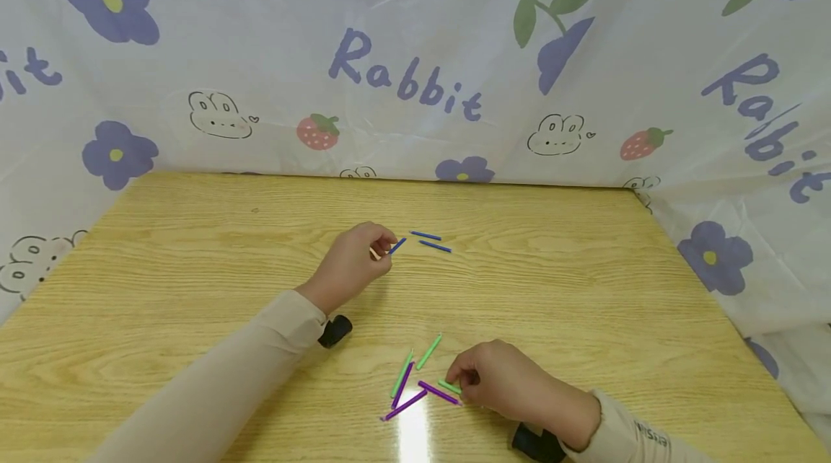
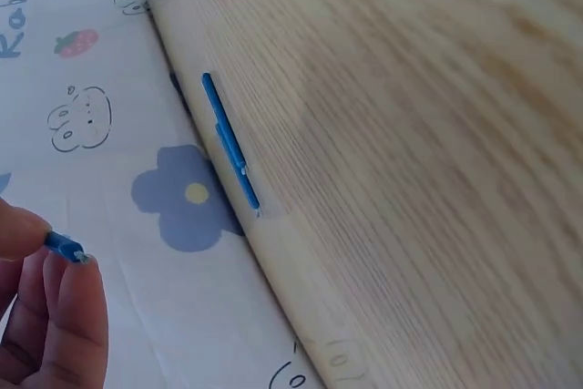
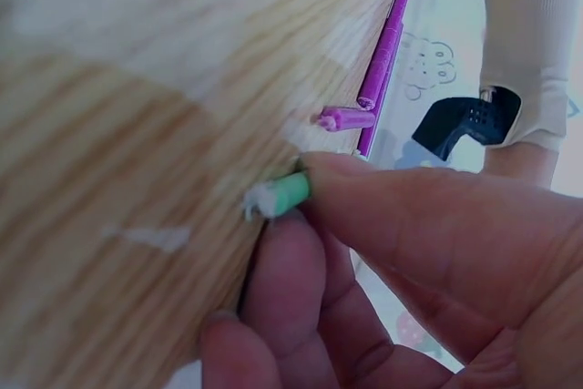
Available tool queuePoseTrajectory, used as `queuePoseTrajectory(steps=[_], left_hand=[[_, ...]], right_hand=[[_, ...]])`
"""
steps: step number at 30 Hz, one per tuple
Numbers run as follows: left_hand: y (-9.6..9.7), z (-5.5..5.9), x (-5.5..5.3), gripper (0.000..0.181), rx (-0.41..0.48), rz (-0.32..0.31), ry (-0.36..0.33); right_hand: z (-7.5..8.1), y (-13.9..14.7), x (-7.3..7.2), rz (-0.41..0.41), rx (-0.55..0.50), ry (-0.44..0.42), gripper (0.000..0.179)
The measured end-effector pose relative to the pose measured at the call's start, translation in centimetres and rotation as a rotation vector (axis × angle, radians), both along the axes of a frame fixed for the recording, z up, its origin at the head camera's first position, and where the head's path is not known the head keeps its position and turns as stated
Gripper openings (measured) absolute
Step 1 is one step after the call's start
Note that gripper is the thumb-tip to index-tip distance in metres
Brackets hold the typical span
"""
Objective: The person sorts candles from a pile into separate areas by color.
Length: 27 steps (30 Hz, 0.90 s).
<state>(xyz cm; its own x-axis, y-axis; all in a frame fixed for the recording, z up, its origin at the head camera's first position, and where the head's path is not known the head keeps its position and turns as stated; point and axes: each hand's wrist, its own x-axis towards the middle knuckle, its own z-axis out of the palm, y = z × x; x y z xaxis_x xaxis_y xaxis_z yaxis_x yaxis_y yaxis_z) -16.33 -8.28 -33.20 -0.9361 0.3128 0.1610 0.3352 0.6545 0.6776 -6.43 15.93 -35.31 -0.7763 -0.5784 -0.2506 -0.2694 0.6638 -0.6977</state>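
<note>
My left hand (image 1: 353, 265) pinches a thin blue candle (image 1: 398, 245) between thumb and fingers, over the far middle of the table. Its pale wick end shows in the left wrist view. To the right of it lie two more blue candles (image 1: 435, 247), almost parallel. Nearer to me, my right hand (image 1: 496, 380) pinches a green candle (image 3: 290, 193), whose frayed white wick sticks out past the fingers. Left of that hand lie two green candles (image 1: 429, 352) and three purple candles (image 1: 405, 405), some of them touching or overlapping in the head view.
The wood-grain table (image 1: 195, 247) ends at a white printed cloth (image 1: 415, 138) hung along its back and sides. Each wrist carries a black camera mount (image 1: 335, 331). A bright light reflection lies on the table's near edge.
</note>
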Motion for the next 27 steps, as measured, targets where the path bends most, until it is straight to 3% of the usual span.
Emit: queuePoseTrajectory(steps=[6,13,18,27], left_hand=[[0.9,-0.4,-1.2,0.02,-0.032,-0.022,0.003],[1.4,-0.7,-2.6,0.022,-0.045,-0.035,-0.063],[1.6,-0.9,-3.9,0.023,-0.037,-0.045,-0.078],[2.2,-1.1,-5.4,0.021,-0.046,-0.047,-0.101]], right_hand=[[0.0,0.0,-0.1,0.007,0.01,0.001,0.017],[0.0,-0.1,-0.2,0.0,0.005,-0.02,0.02],[-0.1,-0.1,-0.2,0.0,0.001,-0.017,0.022],[-0.1,0.0,-0.1,-0.002,0.006,-0.018,0.022]])
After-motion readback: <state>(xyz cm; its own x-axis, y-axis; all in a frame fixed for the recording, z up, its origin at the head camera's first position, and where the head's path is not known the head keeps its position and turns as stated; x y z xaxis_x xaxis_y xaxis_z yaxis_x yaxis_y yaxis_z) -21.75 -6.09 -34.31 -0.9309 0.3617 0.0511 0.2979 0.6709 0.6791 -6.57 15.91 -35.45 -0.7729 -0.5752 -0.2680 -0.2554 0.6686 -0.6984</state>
